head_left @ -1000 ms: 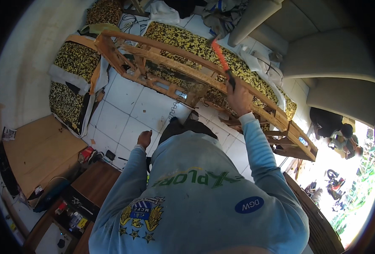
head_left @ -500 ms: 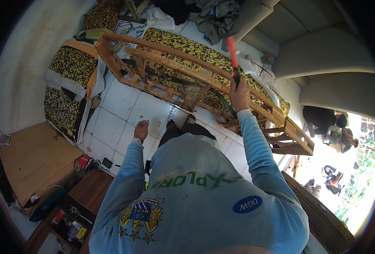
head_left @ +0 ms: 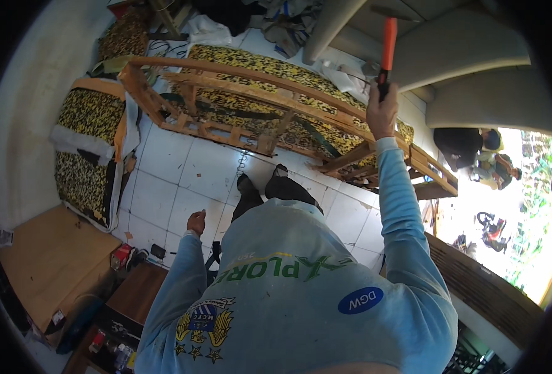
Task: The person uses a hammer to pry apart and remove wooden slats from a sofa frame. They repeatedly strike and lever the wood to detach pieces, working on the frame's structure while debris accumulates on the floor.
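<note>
My right hand (head_left: 383, 115) is raised at the right, gripping a hammer (head_left: 389, 45) by the black end of its orange-and-black handle. The hammer's head shows only as a dark blur near the top edge. Below and left of that hand runs a long wooden furniture frame (head_left: 226, 67), with slats and cross-pieces, lying across the floor. My left hand (head_left: 196, 222) hangs low over the white tiles with its fingers curled in; whether anything is inside them is hidden. A zigzag metal spring (head_left: 243, 163) lies between the frame and my feet.
Yellow-and-black speckled foam pieces (head_left: 86, 115) stand at the left, and more foam lies behind the frame. Beige sofa parts (head_left: 488, 103) fill the upper right. A brown board (head_left: 58, 268) is at lower left. Other people (head_left: 497, 169) sit beyond the bright opening at right.
My right hand has swung up and to the right with the hammer, away from the frame. My left hand is slightly lower and further left. The whole view has shifted a little.
</note>
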### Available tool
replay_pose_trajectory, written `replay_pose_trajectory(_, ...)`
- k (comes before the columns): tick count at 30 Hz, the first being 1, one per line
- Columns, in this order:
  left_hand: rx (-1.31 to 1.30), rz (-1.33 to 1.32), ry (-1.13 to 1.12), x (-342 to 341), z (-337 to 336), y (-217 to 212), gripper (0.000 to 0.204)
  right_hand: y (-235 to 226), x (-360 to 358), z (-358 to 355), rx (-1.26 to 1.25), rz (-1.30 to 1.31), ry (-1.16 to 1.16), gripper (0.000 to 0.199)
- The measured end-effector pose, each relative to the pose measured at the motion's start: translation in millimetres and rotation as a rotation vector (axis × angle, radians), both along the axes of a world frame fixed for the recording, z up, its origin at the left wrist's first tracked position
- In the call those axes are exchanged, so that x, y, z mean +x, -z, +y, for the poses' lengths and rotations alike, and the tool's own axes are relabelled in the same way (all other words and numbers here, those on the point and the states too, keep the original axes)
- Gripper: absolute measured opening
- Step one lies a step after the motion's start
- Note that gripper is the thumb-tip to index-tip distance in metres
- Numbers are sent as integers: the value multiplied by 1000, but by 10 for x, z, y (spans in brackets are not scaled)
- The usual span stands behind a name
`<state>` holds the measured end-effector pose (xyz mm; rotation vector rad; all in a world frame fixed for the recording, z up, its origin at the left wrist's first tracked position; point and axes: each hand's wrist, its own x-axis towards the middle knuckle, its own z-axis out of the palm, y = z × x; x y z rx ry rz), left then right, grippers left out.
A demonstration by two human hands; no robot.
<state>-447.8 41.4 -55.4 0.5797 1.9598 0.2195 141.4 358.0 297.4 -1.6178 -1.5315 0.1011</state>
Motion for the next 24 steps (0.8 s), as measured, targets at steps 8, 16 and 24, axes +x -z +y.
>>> replay_pose_trajectory(8, 59, 53, -154, 466, 121, -159, 58, 737, 939, -610, -163, 119, 158, 33)
replay_pose_trajectory(16, 98, -79, -111, 1849, 553, -524, 52, 1132, 1588, -569, -685, -246, -110, 29)
replay_pose_trajectory(24, 180, -85, -24, 2986, 404, -442, 55, 1299, 2184, -699, -364, 60, -212, 21)
